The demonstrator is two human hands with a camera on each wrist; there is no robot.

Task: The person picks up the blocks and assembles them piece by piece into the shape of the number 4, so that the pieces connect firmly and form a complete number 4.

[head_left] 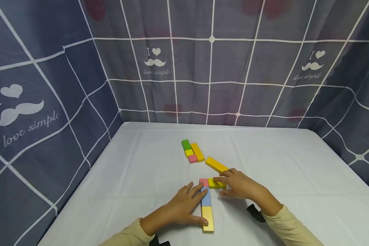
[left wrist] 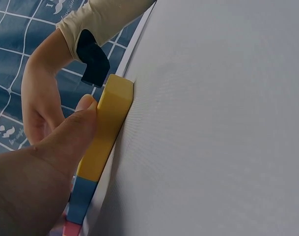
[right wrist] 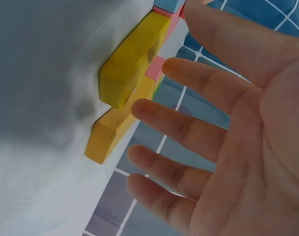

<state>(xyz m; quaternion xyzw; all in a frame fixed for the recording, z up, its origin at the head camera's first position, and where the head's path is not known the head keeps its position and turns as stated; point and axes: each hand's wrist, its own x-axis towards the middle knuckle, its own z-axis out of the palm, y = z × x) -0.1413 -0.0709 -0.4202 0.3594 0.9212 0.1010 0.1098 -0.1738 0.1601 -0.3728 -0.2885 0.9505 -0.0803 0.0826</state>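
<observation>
Spreading your left hand [head_left: 184, 205] likely helps its fingers hold the pink block [head_left: 204, 182], blue block [head_left: 206, 199] and gold block [head_left: 207, 212] straight beside them, while the yellow block [head_left: 216, 185] sits under your right hand's [head_left: 241, 185] spread fingers.

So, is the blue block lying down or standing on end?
Lying down: the head view shows the blue block lengthwise on the white tabletop, in line between the pink block and gold block.

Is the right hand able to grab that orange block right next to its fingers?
Probably yes: some of the right hand's fingertips are right by the near end of the orange block, and no other block seems to be in between.
</observation>
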